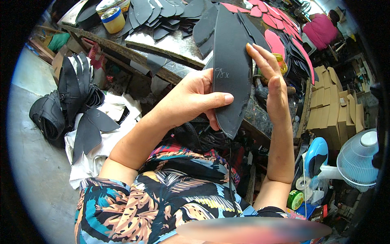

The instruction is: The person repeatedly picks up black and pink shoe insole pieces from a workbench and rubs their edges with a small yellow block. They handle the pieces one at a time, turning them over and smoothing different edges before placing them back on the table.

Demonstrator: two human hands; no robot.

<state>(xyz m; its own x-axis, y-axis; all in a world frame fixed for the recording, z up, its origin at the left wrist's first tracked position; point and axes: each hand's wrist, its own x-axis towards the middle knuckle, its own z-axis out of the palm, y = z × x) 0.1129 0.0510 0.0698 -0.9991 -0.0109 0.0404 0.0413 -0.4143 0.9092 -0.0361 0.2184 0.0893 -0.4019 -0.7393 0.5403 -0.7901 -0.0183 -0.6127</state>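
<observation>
Left, near: bundled black pieces, some lying on white cloth. Far left on the worktable: jar, yellowish, blue band at top. Just right of it, overlapping dark leaf-shaped cutouts, far side. Center: left hand pinching the long black panel by its near left part, thumb flat on the face, other fingers partly hidden behind. Panel held up in front of the table, long axis near to far, pointed end near, pale handwritten marks on it. Right hand open, fingers extended, at panel's right edge; can't tell if fingertips touch. Far right: pink cutouts. Right: cardboard boxes; nearer, fan, white and blue.
</observation>
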